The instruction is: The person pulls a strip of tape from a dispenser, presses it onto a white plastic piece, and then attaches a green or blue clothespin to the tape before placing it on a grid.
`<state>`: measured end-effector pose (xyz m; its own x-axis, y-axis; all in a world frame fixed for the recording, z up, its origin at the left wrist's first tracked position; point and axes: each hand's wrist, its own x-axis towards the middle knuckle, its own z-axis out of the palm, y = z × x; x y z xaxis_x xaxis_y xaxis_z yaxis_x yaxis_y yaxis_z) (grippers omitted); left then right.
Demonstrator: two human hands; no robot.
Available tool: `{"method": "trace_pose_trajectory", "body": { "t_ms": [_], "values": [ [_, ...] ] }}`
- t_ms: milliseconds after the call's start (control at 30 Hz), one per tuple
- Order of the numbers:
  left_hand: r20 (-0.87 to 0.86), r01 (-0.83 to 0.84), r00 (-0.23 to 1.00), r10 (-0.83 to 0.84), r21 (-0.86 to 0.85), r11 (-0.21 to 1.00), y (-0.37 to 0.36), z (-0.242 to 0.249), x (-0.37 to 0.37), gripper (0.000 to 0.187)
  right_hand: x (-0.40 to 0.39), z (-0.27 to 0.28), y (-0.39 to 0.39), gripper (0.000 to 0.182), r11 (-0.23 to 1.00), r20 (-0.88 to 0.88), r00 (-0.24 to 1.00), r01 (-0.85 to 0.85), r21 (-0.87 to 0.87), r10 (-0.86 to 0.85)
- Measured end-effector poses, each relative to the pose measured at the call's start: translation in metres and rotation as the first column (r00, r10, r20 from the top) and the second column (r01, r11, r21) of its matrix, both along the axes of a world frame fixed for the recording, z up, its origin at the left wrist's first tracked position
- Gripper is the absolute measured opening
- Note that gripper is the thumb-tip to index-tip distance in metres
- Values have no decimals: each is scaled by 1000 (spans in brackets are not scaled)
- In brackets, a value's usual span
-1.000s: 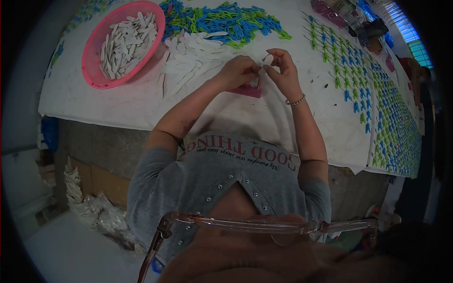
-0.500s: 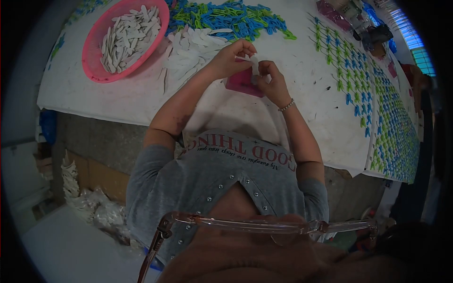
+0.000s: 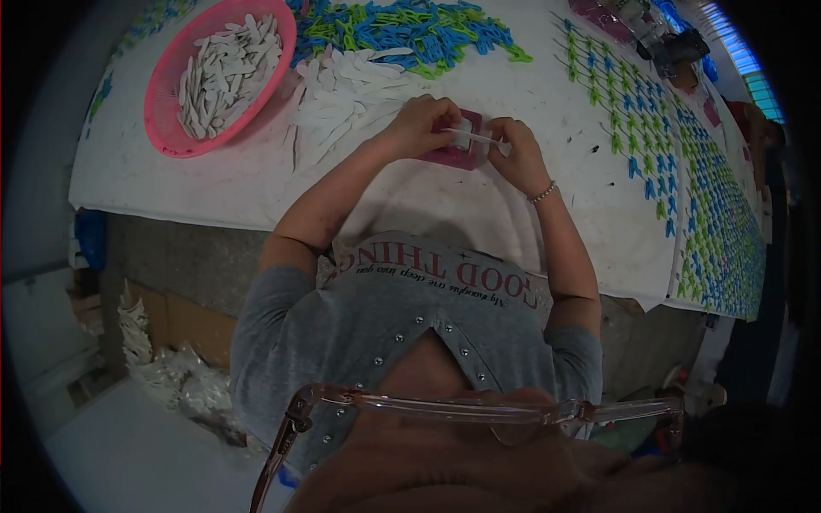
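Observation:
A thin white strip (image 3: 475,136) stretches between my two hands. My left hand (image 3: 421,126) pinches its left end, and my right hand (image 3: 519,157) has its fingers closed on the right end. Under the strip sits a small pink box (image 3: 449,157) with an open top and something pale inside that I cannot make out. Left of my left hand, a loose pile of flat white strips (image 3: 346,85) lies on the white-covered table (image 3: 214,188).
A pink basket (image 3: 160,128) full of white strips stands at the upper left. Blue and green clips (image 3: 410,34) are heaped at the back. Rows of clips (image 3: 641,128) cover the right side, with packages (image 3: 629,19) behind. Part of a person (image 3: 754,128) shows at the far right.
My hands have moved a little apart, the right one shifting rightward and down. The strip now lies stretched between them, and more of the pink box's top shows.

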<state>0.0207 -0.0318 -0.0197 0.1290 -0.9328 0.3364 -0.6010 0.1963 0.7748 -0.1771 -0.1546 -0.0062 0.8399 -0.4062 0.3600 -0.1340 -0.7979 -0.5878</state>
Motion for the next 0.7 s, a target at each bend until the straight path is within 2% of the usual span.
{"method": "trace_pose_trajectory", "body": {
  "t_ms": [67,267,300,367,400,433,467,500,567,600,633,667,700],
  "values": [
    [114,35,993,-27,-67,997,-4,3,-5,22,-4,9,-2,33,1000,-20,1000,22,-18,-22],
    [55,81,996,-74,-129,988,-16,5,-22,20,-6,49,-5,35,999,9,1000,8,-49,-8],
    [60,80,996,-72,-135,988,-18,3,-23,20,-5,54,-4,36,1000,-16,1000,-3,-7,3],
    [-58,118,991,-119,-28,993,-21,-3,-23,25,0,59,-6,36,999,-38,999,-17,29,18],
    [-55,116,992,-118,-33,993,-20,-2,-22,25,3,61,-9,36,986,18,998,-55,160,53],
    [-153,49,987,-48,-3,999,-17,0,-21,24,7,62,-12,36,953,76,994,-98,286,79],
    [-247,-14,969,22,34,999,-16,1,-17,24,12,58,-20,36,955,77,994,-99,280,80],
    [-246,-15,969,21,27,1000,-15,-2,-12,24,17,49,-34,39,938,44,997,-73,339,62],
    [-594,-35,804,17,-18,999,-12,-10,1,27,31,26,-61,43,919,11,999,-44,392,43],
    [-594,-35,805,14,-25,999,-10,-9,6,27,39,12,-76,41,962,-84,995,71,263,-51],
    [-681,-36,732,21,-7,999,-7,-7,10,25,47,-1,-89,40,978,-163,975,174,118,-154],
    [-761,-37,648,32,10,999,-5,-6,13,26,55,-11,-103,40,979,-161,976,168,111,-150],
    [-761,-47,648,34,4,999,-5,-5,15,26,63,-21,-116,37,964,-193,948,230,-134,-253]
  ]
}}
